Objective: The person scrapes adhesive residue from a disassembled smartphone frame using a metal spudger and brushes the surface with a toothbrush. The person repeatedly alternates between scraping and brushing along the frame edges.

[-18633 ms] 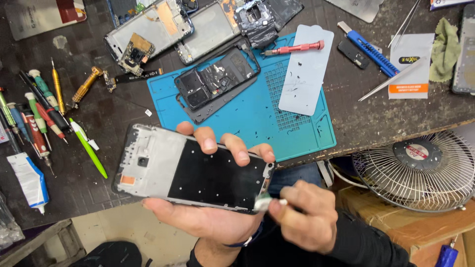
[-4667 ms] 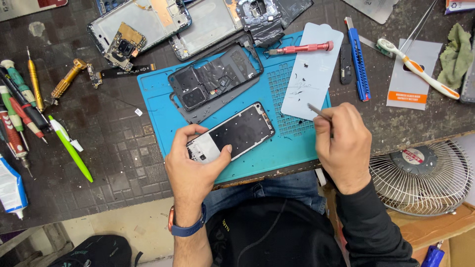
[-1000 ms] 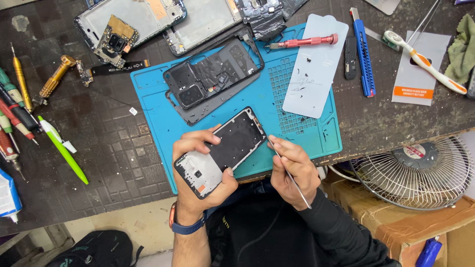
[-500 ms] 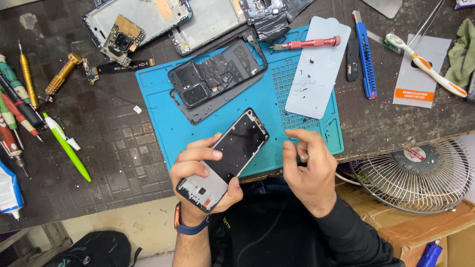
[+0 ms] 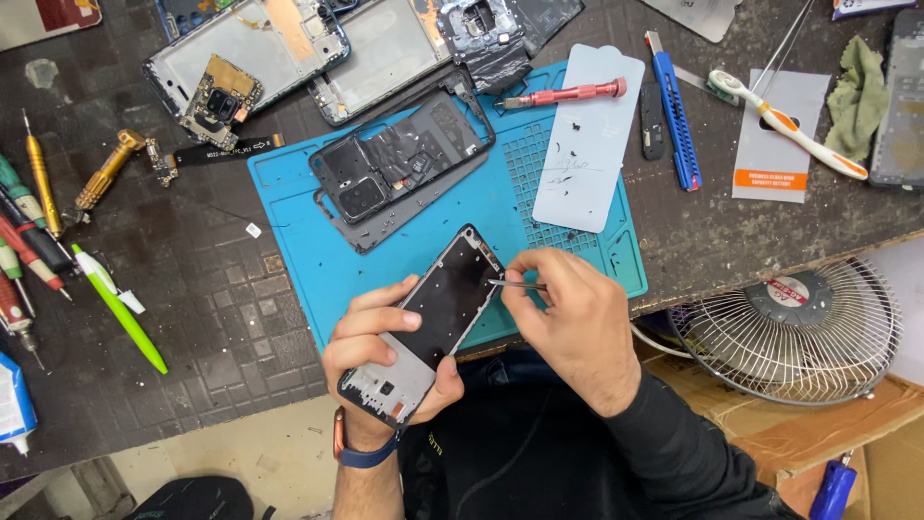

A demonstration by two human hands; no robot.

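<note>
Black and shiny, the phone frame [image 5: 438,323] sits tilted in the left hand [image 5: 380,351], low in the middle of the view, over the near edge of the blue mat [image 5: 298,226]. The left hand wraps around its lower end, with the fingers curled over one long side and the thumb on the other. The right hand [image 5: 577,323] is at three o'clock from the frame. Its fingers are pressed together, pinching thin metal tweezers [image 5: 515,284], and the tip touches the frame's upper right edge. At twelve o'clock from the frame, another dark phone shell [image 5: 399,169] lies flat on the mat. A red screwdriver [image 5: 563,94] lies at one o'clock. A round wire fan [image 5: 789,327] sits at three o'clock, below the dark surface [image 5: 192,308].
</note>
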